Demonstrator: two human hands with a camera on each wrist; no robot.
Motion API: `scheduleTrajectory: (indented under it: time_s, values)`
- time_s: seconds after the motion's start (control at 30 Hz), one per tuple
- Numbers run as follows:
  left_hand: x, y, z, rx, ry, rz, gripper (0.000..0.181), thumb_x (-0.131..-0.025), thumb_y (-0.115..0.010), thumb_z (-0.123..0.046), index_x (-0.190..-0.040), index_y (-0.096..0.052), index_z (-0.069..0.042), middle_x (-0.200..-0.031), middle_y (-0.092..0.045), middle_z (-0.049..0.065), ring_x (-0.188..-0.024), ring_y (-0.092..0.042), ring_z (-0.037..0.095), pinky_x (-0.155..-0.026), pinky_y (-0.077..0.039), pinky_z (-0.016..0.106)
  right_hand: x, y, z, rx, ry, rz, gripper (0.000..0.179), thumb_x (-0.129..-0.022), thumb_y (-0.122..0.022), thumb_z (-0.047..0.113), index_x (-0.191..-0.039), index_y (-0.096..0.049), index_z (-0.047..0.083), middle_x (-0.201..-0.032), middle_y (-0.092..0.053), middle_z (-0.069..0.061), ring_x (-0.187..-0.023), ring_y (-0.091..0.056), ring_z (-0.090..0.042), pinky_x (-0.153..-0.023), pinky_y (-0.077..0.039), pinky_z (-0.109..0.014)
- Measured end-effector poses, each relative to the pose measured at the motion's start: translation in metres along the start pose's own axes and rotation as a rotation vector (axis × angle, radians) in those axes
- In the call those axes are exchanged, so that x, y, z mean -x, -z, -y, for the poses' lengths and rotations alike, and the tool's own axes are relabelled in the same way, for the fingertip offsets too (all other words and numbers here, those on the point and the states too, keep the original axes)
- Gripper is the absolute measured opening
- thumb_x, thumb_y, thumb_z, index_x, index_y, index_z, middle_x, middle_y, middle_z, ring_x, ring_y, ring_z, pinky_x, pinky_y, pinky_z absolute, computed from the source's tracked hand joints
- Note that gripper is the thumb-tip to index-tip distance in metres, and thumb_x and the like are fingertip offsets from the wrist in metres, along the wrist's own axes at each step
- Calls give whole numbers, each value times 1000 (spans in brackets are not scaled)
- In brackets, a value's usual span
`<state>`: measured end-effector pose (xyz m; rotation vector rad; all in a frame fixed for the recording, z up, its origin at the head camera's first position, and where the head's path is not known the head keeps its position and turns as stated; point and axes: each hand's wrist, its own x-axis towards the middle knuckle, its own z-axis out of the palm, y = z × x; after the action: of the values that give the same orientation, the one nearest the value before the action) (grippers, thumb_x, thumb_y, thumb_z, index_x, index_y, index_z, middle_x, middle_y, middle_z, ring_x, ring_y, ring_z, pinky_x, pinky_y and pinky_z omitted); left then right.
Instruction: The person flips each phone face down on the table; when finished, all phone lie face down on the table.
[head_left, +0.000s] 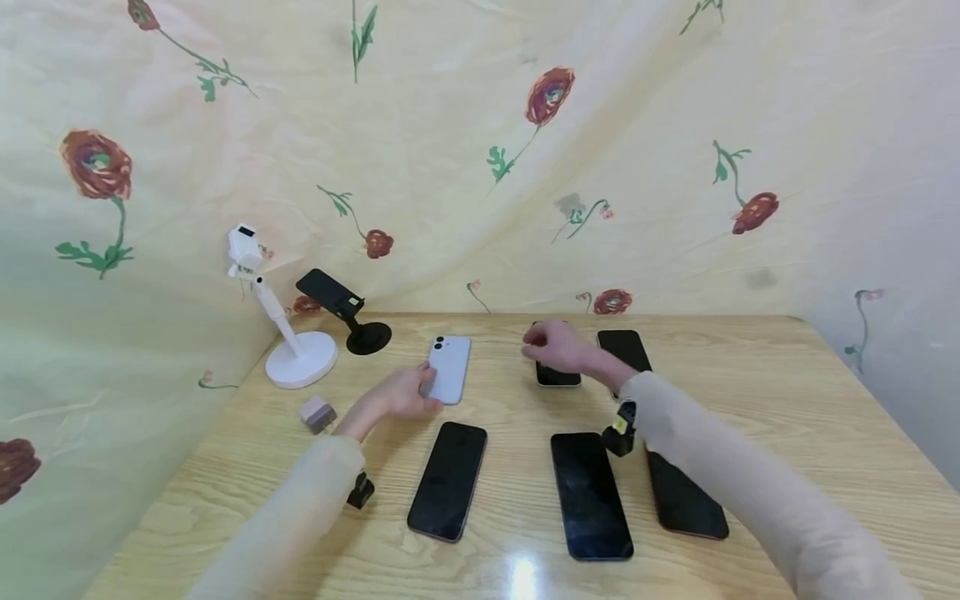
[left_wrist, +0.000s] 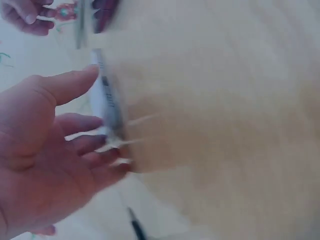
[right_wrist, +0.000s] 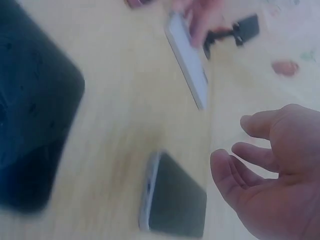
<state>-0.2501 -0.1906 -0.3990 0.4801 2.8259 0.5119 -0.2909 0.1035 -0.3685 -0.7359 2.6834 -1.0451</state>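
A pale lavender smartphone point(head_left: 450, 367) with two camera lenses lies back side up toward the rear of the table. My left hand point(head_left: 401, 392) holds it by its near left side, thumb and fingertips at its edge; the left wrist view is blurred there. My right hand point(head_left: 561, 346) hovers with loosely bent fingers over a smaller dark-screened phone point(head_left: 558, 377). In the right wrist view, that phone point(right_wrist: 177, 200) is apart from the right hand point(right_wrist: 280, 175), which holds nothing.
Black phones lie nearer me: one at left point(head_left: 448, 482), one at centre point(head_left: 592, 496), one at right point(head_left: 686, 497) partly under my sleeve. Another phone point(head_left: 624, 348) is at the back. A white stand point(head_left: 302, 360), a black phone stand point(head_left: 368, 337) and a small block point(head_left: 318, 414) stand left.
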Motion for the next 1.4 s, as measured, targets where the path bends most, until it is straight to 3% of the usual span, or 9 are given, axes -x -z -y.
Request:
scheduleTrajectory:
  time_s: [0.17,0.3,0.4,0.5,0.63,1.0,1.2,1.27,1.4]
  values:
    - [-5,12,-26,-86,89,-110,53,-96,-67,-27,-139,-56,2,-136,-59,18,-105,-64,30,-88,-51,45,12,24,-15,-60,-61,-5,39,-103,-54,13,-130,-54,-16,-121,-60,-28,-98,-66,-40,-84,-54,-45]
    - [-14,14,-53,-81,48,-195,44,-97,-66,-26,-132,-63,0,-117,-70,13,-88,-69,25,-74,-55,41,16,31,-24,-56,-95,-20,40,-104,-53,13,-132,-52,-16,-123,-57,-29,-101,-64,-42,-87,-52,-47]
    - [-25,9,-72,-49,-5,-179,48,-96,-67,-27,-136,-59,-1,-118,-70,14,-102,-67,27,-83,-54,42,18,33,-28,-55,-120,-34,42,-104,-52,13,-132,-49,-18,-122,-57,-30,-100,-64,-41,-87,-52,-47]
    - [-38,1,-89,-18,-38,-133,62,-95,-69,-30,-146,-48,-1,-137,-58,18,-124,-55,33,-99,-46,46,18,35,-32,-67,-151,-50,43,-103,-51,12,-133,-47,-19,-119,-57,-30,-95,-63,-38,-84,-51,-45]
    - [-57,-13,-104,-17,-89,-84,77,-92,-73,-34,-152,-38,-2,-150,-43,22,-136,-41,37,-107,-38,48,16,36,-37,-96,-198,-60,44,-104,-48,9,-135,-43,-21,-119,-55,-31,-95,-61,-37,-84,-52,-44]
    - [-84,-36,-118,-153,-152,-68,83,-88,-75,-39,-156,-37,-10,-148,-45,18,-130,-46,39,-103,-42,46,9,30,-41,-276,-339,-28,47,-104,-37,5,-142,-31,-22,-144,-34,-38,-129,-44,-47,-97,-47,-49]
    - [-89,-42,-127,-174,-163,-97,80,-87,-76,-41,-154,-42,-14,-147,-46,18,-125,-47,39,-100,-41,50,3,24,-45,-241,-346,-47,51,-99,-39,4,-141,-31,-24,-140,-40,-37,-111,-58,-39,-94,-49,-46]
    - [-91,-43,-128,-171,-160,-92,78,-87,-75,-40,-154,-42,-16,-148,-45,19,-126,-45,39,-99,-40,51,2,23,-46,-241,-347,-47,51,-98,-39,3,-141,-32,-23,-132,-46,-35,-97,-61,-33,-90,-51,-43]
    - [-95,-45,-128,-161,-167,-72,76,-89,-74,-41,-154,-42,-17,-152,-41,18,-131,-41,39,-102,-38,53,4,22,-49,-248,-354,-43,52,-97,-39,3,-142,-32,-22,-118,-51,-28,-74,-54,-20,-79,-49,-34]
